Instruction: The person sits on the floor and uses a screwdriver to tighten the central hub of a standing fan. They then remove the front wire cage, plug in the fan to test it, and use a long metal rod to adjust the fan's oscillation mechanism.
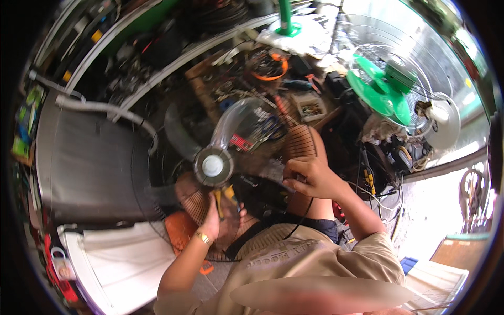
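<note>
A fan with clear, see-through blades (pixel 231 123) and a pale round hub (pixel 212 165) lies across my lap, its thin dark wire guard (pixel 299 143) around it. My left hand (pixel 212 220), with a gold watch on the wrist, is closed around yellow-and-black handled pliers (pixel 229 194) just below the hub. The pliers' jaws are hidden at the hub's lower edge. On the guard's right side, my right hand (pixel 308 177) has its fingers curled at the rim; it seems to grip the wire there, though the fingertips are partly hidden.
Ahead is a cluttered low bench with an orange-rimmed bowl (pixel 270 64) and a small box of parts (pixel 311 106). A green-bladed fan (pixel 380 89) stands at the right. A grey panel (pixel 94 163) and a white panel (pixel 121 262) are on the left.
</note>
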The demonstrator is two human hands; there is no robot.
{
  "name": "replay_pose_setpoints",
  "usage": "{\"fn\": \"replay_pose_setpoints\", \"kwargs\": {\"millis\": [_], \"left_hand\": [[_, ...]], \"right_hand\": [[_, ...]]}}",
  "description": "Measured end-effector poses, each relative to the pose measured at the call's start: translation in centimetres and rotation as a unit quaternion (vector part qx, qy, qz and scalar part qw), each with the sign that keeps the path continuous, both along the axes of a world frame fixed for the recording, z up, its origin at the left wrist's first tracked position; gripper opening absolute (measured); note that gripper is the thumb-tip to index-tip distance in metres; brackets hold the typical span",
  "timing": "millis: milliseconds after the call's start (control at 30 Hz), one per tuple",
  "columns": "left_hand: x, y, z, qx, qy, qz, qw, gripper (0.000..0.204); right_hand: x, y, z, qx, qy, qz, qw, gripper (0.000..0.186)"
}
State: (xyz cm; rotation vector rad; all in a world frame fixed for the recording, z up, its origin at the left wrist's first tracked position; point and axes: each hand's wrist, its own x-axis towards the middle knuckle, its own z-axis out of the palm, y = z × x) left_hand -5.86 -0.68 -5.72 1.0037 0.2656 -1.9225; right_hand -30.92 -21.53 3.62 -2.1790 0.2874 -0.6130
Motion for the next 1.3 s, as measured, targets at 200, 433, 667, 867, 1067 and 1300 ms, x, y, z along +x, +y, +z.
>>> {"fn": "replay_pose_setpoints", "kwargs": {"millis": [200,433,667,867,1067,1300], "left_hand": [[1.0,0.2,0.1,0.019,-0.056,-0.028,0.998,0.100],[2.0,1.1,-0.6,0.030,-0.004,-0.023,0.999,0.093],[2.2,1.1,-1.6,0.057,-0.010,0.049,0.997,0.087],[2.1,1.0,1.3,0.064,-0.044,0.015,0.997,0.089],[3.7,1.5,1.0,-0.046,0.070,0.026,0.996,0.098],[3.1,1.5,1.9,-0.112,0.190,0.051,0.974,0.087]], "right_hand": [[-4.9,-1.4,-2.3,0.073,-0.046,-0.189,0.978,0.010],[-9.9,-2.8,-7.3,0.168,-0.069,-0.373,0.910,0.013],[-10.9,-4.3,-10.8,0.125,-0.017,-0.429,0.894,0.016],[-8.6,-5.0,-11.0,0.088,-0.031,-0.413,0.906,0.014],[-5.1,-5.2,-8.3,0.063,-0.056,-0.364,0.928,0.007],[-0.8,-4.7,-3.3,-0.035,-0.052,-0.275,0.959,0.007]]}}
